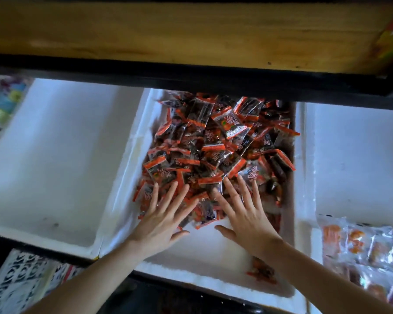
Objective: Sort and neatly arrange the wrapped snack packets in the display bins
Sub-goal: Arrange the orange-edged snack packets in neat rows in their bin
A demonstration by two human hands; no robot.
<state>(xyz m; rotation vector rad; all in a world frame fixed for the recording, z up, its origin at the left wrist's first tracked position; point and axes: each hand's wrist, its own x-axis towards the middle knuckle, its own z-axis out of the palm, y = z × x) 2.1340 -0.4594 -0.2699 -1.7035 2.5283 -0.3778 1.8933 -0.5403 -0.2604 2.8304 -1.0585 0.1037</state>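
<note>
Under a wooden shelf [191,30], our foam bin [202,252] holds snack packets [213,143] heaped at mixed angles. We press left hand [161,220] and right hand [245,216] flat on them, fingers spread.

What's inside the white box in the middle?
Red-and-black snack packets in a heap, left hand and right hand flat on it. What lies beneath the heap is hidden.

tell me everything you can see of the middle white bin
The middle bin looks like white foam, rectangular, thick-walled, under a wooden shelf. Red and dark snack packets heap in its far part; its near floor is mostly bare. The left hand and right hand rest flat on the heap's near edge.
</note>
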